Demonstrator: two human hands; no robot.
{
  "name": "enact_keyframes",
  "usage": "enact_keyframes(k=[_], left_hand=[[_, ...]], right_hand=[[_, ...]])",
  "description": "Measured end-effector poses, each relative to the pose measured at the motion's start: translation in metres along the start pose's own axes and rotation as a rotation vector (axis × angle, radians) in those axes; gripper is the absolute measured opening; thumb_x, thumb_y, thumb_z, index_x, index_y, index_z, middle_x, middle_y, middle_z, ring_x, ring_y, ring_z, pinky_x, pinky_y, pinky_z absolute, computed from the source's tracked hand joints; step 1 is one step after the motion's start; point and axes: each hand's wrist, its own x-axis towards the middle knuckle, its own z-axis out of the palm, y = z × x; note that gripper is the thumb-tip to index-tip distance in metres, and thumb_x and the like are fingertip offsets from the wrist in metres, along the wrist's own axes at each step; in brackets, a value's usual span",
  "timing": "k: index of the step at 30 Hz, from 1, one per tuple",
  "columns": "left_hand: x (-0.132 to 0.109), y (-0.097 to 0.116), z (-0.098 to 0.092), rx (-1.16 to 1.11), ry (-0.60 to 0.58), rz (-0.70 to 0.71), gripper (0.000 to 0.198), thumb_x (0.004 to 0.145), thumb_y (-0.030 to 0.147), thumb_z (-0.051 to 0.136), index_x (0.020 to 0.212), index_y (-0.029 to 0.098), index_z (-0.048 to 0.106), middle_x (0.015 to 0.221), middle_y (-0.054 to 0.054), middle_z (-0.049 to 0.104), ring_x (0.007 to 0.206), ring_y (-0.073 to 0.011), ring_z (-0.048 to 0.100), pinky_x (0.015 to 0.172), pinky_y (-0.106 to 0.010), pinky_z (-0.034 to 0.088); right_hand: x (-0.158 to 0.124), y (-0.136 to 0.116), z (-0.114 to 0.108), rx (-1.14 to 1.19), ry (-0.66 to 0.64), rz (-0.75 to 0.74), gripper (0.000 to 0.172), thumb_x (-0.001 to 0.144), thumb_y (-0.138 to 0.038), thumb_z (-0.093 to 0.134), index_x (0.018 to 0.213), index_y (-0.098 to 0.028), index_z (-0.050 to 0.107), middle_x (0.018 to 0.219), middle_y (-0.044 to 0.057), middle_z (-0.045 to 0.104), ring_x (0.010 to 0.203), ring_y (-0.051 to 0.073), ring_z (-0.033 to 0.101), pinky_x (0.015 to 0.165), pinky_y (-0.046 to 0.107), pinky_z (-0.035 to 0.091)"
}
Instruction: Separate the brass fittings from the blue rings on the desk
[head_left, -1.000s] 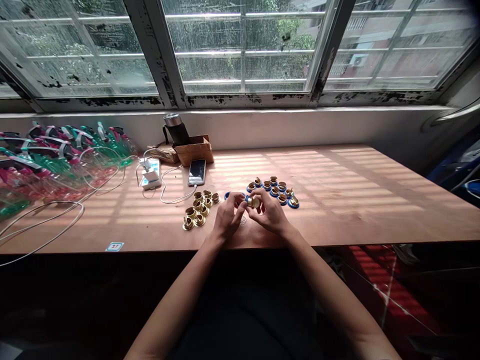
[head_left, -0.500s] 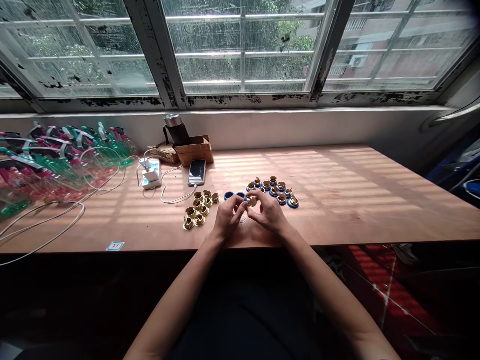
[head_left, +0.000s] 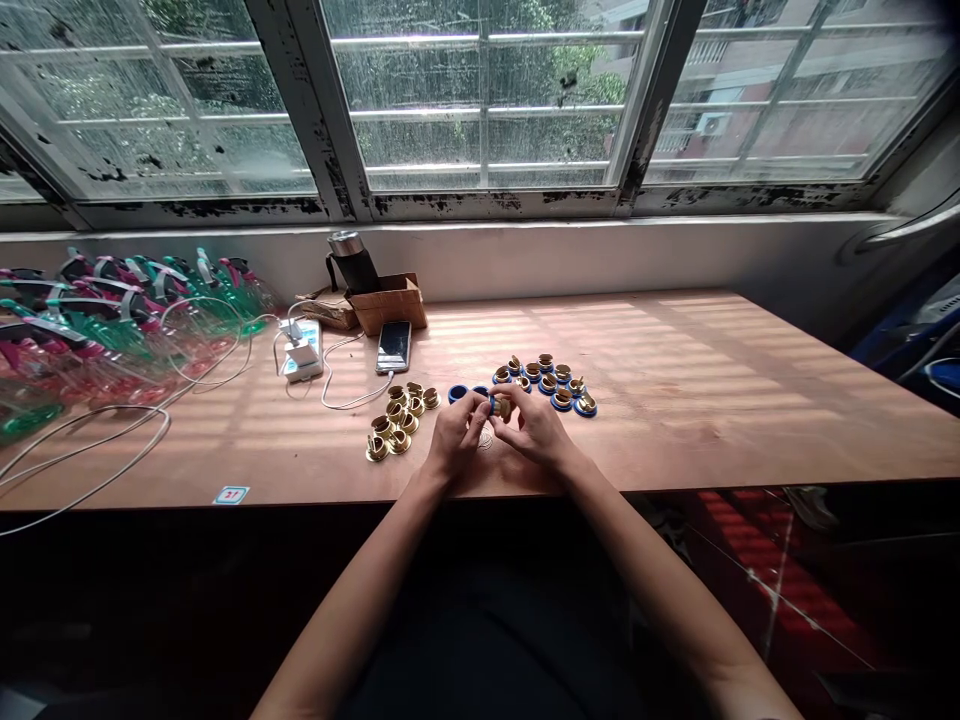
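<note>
Near the front of the table my left hand [head_left: 454,436] and my right hand [head_left: 537,424] meet, fingers closed in a pinch. Between them is a small gold metal fitting [head_left: 502,407] with a blue ring at its left end. My left fingertips pinch the ring side; the right ones hold the gold part. Just behind my left hand lie blue rings [head_left: 457,393]. Several bare gold fittings [head_left: 400,438] stand to the left. On the right, several gold fittings with blue rings [head_left: 562,398] sit grouped. Thin pale rings [head_left: 485,438] lie below my fingers, partly hidden.
A phone [head_left: 394,347] on a cable, a white power strip [head_left: 302,350] and a cardboard box [head_left: 390,303] holding a dark flask [head_left: 354,262] stand at the back. Spray bottles [head_left: 127,310] crowd the left. A number label [head_left: 231,495] marks the front edge.
The gold fitting has turned slightly between my fingers, and its blue ring shows more plainly against it. My right fingers have shifted a little left; everything else on the table stays put.
</note>
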Motion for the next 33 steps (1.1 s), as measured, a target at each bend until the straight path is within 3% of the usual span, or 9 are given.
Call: enact_keyframes(k=[13,33], left_hand=[[-0.0002,-0.0052,0.0014,0.04,-0.009,-0.005,0.028,0.106,0.036,0.052,0.088,0.018,0.063,0.075,0.0,0.065,0.062,-0.0116,0.057,0.06,-0.023,0.04],[-0.0003,-0.0032,0.0004,0.02,-0.021,-0.039,0.03,0.106,0.04,0.051,0.088,0.018,0.062,0.075,0.0,0.064,0.062,-0.0116,0.056,0.059,-0.024,0.038]], right_hand=[[-0.0011,0.0029,0.0047,0.117,-0.05,0.039,0.036,0.093,-0.029,0.067,0.127,-0.024,0.059,0.088,0.0,0.071,0.062,0.013,0.062,0.061,0.024,0.05],[-0.0019,0.0002,0.0026,0.112,-0.064,0.034,0.034,0.095,-0.027,0.065,0.129,-0.023,0.059,0.086,0.0,0.069,0.064,0.014,0.062,0.061,0.025,0.049]])
